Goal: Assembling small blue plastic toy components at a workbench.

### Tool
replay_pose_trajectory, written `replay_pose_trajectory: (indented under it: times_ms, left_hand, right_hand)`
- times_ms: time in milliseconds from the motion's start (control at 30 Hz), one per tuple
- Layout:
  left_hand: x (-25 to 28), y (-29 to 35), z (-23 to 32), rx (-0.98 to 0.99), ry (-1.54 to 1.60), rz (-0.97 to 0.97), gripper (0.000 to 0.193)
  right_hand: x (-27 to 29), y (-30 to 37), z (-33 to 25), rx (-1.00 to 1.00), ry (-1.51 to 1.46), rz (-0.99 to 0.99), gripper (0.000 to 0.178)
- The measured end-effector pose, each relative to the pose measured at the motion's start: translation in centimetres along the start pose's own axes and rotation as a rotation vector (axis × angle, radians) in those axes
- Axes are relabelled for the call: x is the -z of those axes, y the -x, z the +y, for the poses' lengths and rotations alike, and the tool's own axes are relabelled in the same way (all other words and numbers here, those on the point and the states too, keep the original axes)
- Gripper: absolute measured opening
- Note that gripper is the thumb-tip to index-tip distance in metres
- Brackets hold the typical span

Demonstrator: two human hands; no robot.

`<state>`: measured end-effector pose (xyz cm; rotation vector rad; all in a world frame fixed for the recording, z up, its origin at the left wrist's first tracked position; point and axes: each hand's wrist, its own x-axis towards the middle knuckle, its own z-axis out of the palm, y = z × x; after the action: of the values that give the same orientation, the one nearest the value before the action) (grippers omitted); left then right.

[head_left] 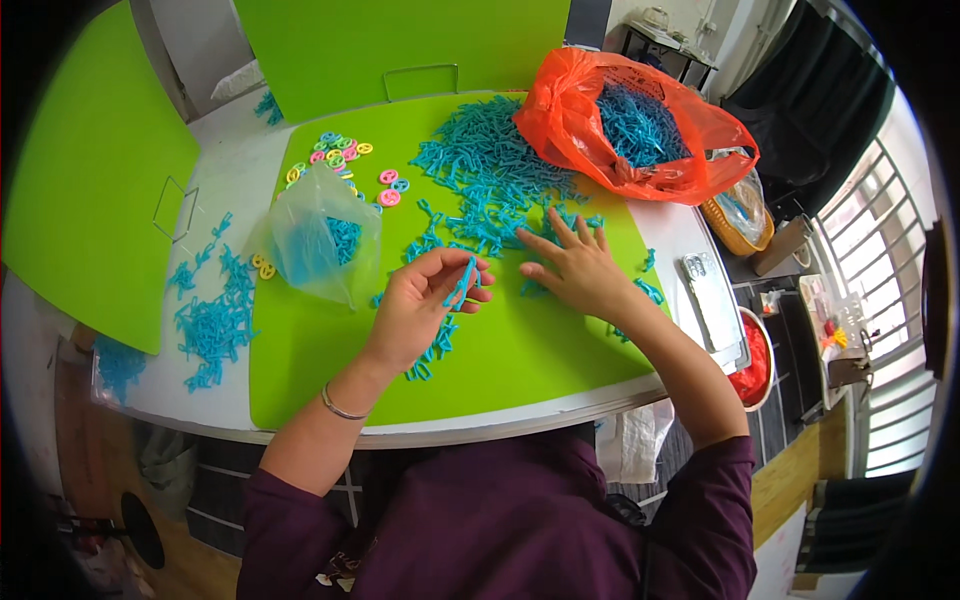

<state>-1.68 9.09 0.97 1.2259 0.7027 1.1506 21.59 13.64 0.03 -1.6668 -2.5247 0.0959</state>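
Note:
My left hand [412, 308] is closed around a few small blue plastic clip-like pieces [461, 284], pinched between thumb and fingers above the green mat. With fingers spread, my right hand [582, 272] lies palm down at the near edge of a heap of the same blue pieces [485, 150], its fingertips touching loose ones. More blue pieces [430, 352] lie strewn under and beside my left hand. A clear plastic bag [318, 235] partly filled with blue pieces stands left of that hand.
An orange-red plastic bag [570, 110] full of blue pieces sits at the far right of the green mat [520, 375]. Pink, yellow and green rings [388, 198] lie at the far left. Another blue pile [215, 325] rests on the white table. Two upright green boards [90, 200] border the table.

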Motion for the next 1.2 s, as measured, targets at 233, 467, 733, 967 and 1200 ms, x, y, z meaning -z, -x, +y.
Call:
replay_pose_trajectory:
  times_ms: [233,467,733,967,1200]
  left_hand:
    - [0.3,-0.2,0.3,0.036,0.094,0.014,0.02]
    - [0.6,-0.2,0.0,0.126,0.309,-0.052,0.018]
    - [-0.2,0.1,-0.4,0.172,0.21,-0.119,0.017]
    - [-0.7,0.2,-0.4,0.209,0.142,-0.136,0.017]
    - [-0.7,0.1,-1.1,0.246,0.067,-0.148,0.017]
  right_hand:
    - [2.3,2.9,3.0,0.07,-0.085,0.045,0.038]
    - [2.7,-1.4,5.0,0.039,-0.41,0.388,0.014]
    - [0.1,-7.8,1.5,-0.086,-0.26,0.147,0.016]
    - [1.1,-6.3,1.3,-0.117,-0.518,0.201,0.015]
    - [2.4,0.4,0.3,0.068,-0.53,0.382,0.018]
